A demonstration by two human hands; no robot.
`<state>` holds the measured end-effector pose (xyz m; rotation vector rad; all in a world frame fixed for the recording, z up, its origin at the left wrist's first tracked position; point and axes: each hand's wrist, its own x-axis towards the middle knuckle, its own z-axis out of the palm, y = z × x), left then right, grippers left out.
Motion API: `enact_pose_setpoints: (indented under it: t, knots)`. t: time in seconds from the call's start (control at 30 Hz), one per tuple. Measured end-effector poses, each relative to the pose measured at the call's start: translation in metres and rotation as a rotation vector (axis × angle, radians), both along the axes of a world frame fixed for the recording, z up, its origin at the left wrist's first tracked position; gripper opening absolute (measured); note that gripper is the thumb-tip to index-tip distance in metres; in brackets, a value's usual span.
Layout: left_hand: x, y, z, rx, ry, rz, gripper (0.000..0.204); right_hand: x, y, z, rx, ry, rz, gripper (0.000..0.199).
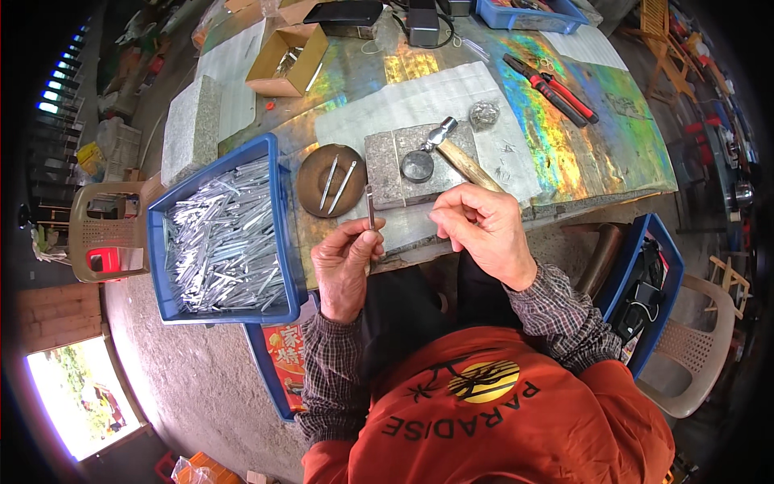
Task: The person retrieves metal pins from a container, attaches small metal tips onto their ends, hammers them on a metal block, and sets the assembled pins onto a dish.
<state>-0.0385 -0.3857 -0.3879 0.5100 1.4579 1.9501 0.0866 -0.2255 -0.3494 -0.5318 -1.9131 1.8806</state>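
My left hand [345, 262] pinches a thin metal strip [370, 206] upright at the table's front edge. My right hand [482, 230] is beside it, fingertips pinched together near the strip; whether something tiny sits between them I cannot tell. Just beyond lies a grey stone block [397, 165] with a round metal disc [417, 166] on it and a wooden-handled hammer [455, 152] resting across it. A brown round dish [310, 184] to the left holds two metal strips.
A blue bin [278, 211] full of metal strips stands at my left. Red-handled pliers [556, 89], a cardboard box [288, 60], a grey stone slab [192, 125] and a blue tray [528, 18] lie on the iridescent table [580, 137]. Plastic chairs [101, 230] flank me; another blue bin [645, 286] is at right.
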Motion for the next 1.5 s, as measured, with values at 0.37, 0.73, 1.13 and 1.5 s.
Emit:
enact_pose_setpoints:
  t: [0.37,0.73,1.13,1.5]
  knots:
    - [-0.042,0.02,-0.014,-0.583,1.049,0.487,0.01,0.006,-0.001,-0.004,-0.018,0.023,-0.029,0.006]
    - [-0.06,0.032,-0.044,-1.036,1.302,0.513,0.011,0.013,-0.002,0.0,-0.018,-0.032,-0.059,0.004]
    - [-0.04,-0.073,0.024,-0.978,1.329,0.495,0.011,0.018,0.003,-0.001,0.036,-0.029,-0.058,0.006]
    - [-0.06,-0.113,0.024,-1.231,1.388,0.153,0.011,0.016,-0.006,0.004,0.059,-0.051,-0.022,0.006]
